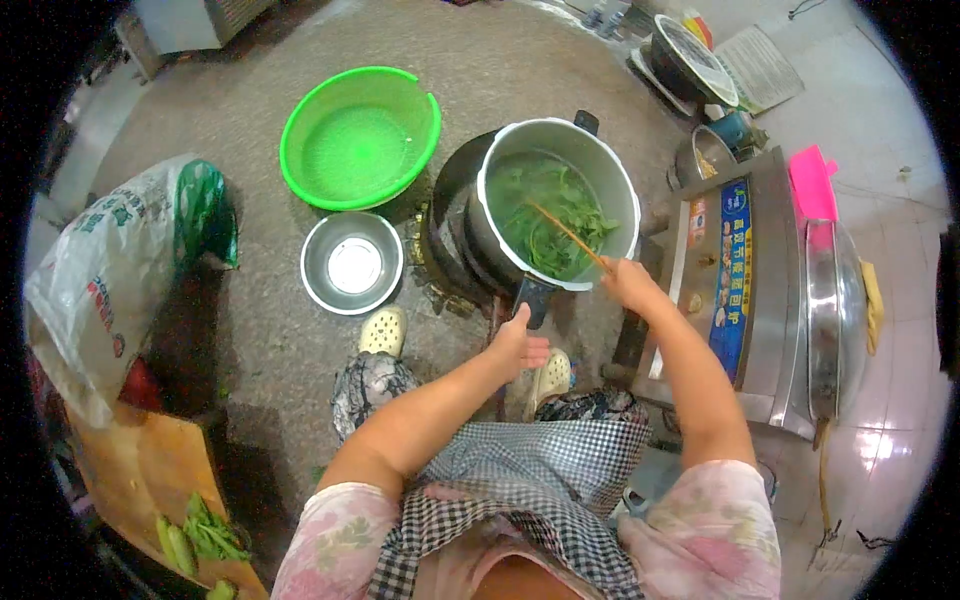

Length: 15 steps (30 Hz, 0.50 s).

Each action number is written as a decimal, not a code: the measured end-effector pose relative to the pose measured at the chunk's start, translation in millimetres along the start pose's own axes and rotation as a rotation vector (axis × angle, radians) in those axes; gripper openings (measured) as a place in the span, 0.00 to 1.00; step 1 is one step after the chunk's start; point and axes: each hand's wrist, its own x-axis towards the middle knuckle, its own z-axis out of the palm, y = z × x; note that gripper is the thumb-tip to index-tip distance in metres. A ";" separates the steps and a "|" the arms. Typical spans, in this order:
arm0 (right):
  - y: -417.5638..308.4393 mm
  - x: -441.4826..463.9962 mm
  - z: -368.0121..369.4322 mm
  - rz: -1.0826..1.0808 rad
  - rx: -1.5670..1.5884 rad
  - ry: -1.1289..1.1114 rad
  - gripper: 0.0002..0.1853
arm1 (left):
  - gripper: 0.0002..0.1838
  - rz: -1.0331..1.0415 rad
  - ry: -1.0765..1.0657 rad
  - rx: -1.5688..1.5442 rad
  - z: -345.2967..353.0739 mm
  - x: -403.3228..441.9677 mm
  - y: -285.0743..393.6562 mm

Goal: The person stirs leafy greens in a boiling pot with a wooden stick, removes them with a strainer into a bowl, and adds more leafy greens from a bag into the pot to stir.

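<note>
Spread wide at the grip of the left hand, with thumb beside the black plastic pot handle and fingers extended. Cannot confirm firm thumb contact. Likely to allow turning or tipping of the deep round silver-grey metal pot under a hard sideways push. Find the dark-green leafy vegetables inside, in cloudy liquid. Liable to splash with fast stirring, or to slide off the slender light-brown wooden stick if lifted. Closed on its end at the right hand, near the rim: exposed to scalding if hot. Watch for forearm knocks against the boxy stainless-steel appliance.
</note>
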 end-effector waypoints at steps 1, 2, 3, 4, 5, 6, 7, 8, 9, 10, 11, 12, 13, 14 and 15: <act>0.3 5.5 2.6 0.015 -0.014 0.025 0.17 | 0.42 0.025 0.009 0.024 4.1 -8.6 0.4; -2.9 12.0 8.6 0.047 -0.017 0.037 0.17 | 0.41 0.033 0.008 0.034 3.8 -8.9 -0.3; -14.2 19.0 13.7 0.081 -0.019 0.049 0.17 | 0.41 0.040 0.007 0.046 4.1 -8.8 -0.2; -19.1 24.6 18.4 0.117 -0.019 0.062 0.17 | 0.40 0.046 0.006 0.059 4.3 -8.8 -0.9; -12.6 36.0 30.4 0.099 -0.020 0.067 0.17 | 0.40 0.037 0.009 0.095 4.3 -8.4 -1.6; -3.5 51.9 46.7 0.080 -0.026 0.073 0.17 | 0.39 0.031 0.009 0.128 4.6 -7.3 -2.0; -2.4 56.5 49.5 0.061 -0.034 0.077 0.18 | 0.38 0.024 0.007 0.158 5.5 -5.9 -3.4; 5.5 55.3 48.2 0.025 -0.001 0.046 0.17 | 0.36 0.020 -0.007 0.232 6.0 -5.2 -6.1; 8.7 48.3 36.3 -0.013 0.033 0.016 0.17 | 0.35 0.016 -0.021 0.306 5.2 -4.5 -9.5; 9.1 40.7 20.3 -0.051 0.066 -0.013 0.17 | 0.33 0.015 -0.034 0.381 5.1 -4.2 -10.6; 7.1 31.4 2.0 0.052 -0.033 -0.108 0.16 | 0.32 0.083 -0.116 0.625 6.0 -3.8 -10.5; -0.6 5.7 -25.9 0.038 -0.012 -0.095 0.18 | 0.31 0.149 -0.197 0.867 7.0 -2.9 -11.8; 7.5 -15.5 -39.0 -0.057 -0.015 0.000 0.19 | 0.31 0.216 -0.278 1.107 7.7 -2.5 -14.7; 3.5 -37.0 -63.0 0.058 0.069 -0.104 0.20 | 0.31 0.319 -0.229 1.285 9.5 -9.1 -19.9; 6.9 -53.1 -74.9 0.080 0.040 -0.070 0.20 | 0.32 0.426 -0.177 1.461 14.7 -23.2 -25.2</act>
